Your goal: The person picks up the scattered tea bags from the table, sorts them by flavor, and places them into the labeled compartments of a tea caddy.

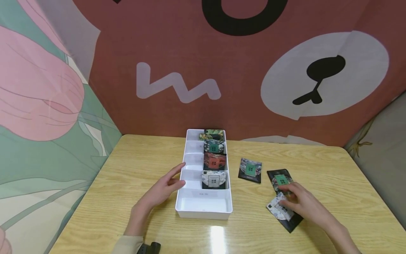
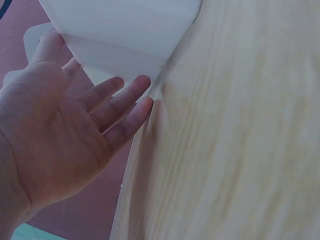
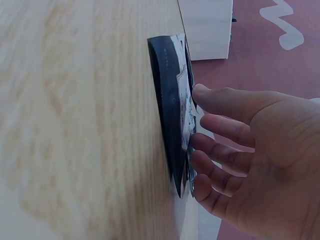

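A white compartment tray [image 1: 204, 205] stands on the table, with small flat packets in its rear four sections. My left hand [image 1: 160, 190] rests against its left wall, fingers spread and holding nothing. Over on the right, my right hand [image 1: 306, 204] lies over a few overlapping packets, its fingers loosely bent. A green-labelled packet [image 1: 280, 178] is under its fingertips, and a white-and-black packet [image 1: 277, 209] lies near the thumb. In the right wrist view the thumb and fingers stand apart beside the packets [image 3: 170, 95]; no pinch shows.
A single green-labelled packet [image 1: 250, 170] lies flat between the tray and my right hand. Inside the tray are a white packet [image 1: 214, 180], a red packet [image 1: 215, 162] and a green packet [image 1: 214, 146]. Printed cloth [image 1: 177, 116] hangs behind the table.
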Demonstrator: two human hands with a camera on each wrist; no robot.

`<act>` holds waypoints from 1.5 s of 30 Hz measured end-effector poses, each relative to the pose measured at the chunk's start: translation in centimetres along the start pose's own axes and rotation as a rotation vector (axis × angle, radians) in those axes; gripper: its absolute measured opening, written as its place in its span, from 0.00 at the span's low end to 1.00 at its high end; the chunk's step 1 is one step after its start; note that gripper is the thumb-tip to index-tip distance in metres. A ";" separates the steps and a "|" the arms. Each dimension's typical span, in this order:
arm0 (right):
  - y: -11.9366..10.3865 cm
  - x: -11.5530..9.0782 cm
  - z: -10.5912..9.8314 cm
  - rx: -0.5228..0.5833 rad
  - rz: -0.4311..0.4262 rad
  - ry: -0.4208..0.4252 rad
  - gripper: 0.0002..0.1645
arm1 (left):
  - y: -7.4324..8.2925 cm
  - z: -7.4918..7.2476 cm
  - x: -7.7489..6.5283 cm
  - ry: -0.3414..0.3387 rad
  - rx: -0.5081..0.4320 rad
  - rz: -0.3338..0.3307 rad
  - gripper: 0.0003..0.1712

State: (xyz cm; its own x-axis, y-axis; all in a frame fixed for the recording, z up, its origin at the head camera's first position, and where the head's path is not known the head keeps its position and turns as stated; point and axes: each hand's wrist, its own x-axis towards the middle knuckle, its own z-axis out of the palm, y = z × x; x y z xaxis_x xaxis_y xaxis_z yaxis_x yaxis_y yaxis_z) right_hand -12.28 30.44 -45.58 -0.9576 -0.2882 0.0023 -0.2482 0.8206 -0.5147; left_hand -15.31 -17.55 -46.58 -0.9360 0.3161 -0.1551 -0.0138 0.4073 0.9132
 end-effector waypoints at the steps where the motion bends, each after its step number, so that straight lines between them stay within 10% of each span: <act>1: 0.0 0.0 0.0 0.001 0.005 -0.002 0.27 | 0.0 0.0 0.0 -0.001 0.000 0.000 0.35; 23: 0.5 -0.5 0.5 0.003 -0.015 -0.010 0.25 | 0.0 -0.1 -0.1 -0.003 0.009 0.023 0.36; 34: 0.2 -0.7 0.4 0.008 0.115 -0.112 0.37 | 0.1 -0.1 -0.1 -0.006 0.014 0.032 0.36; 45: 0.4 -0.7 0.7 -0.004 0.062 -0.051 0.16 | 0.2 -0.1 -0.1 -0.016 0.001 0.030 0.36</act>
State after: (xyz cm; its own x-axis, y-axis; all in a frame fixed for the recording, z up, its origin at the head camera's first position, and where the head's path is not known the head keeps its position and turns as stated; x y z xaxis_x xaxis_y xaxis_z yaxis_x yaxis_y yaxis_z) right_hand -11.56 30.62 -46.39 -0.9625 -0.2613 -0.0729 -0.1893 0.8394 -0.5095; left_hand -15.23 -17.63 -46.33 -0.9301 0.3421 -0.1339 0.0143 0.3981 0.9172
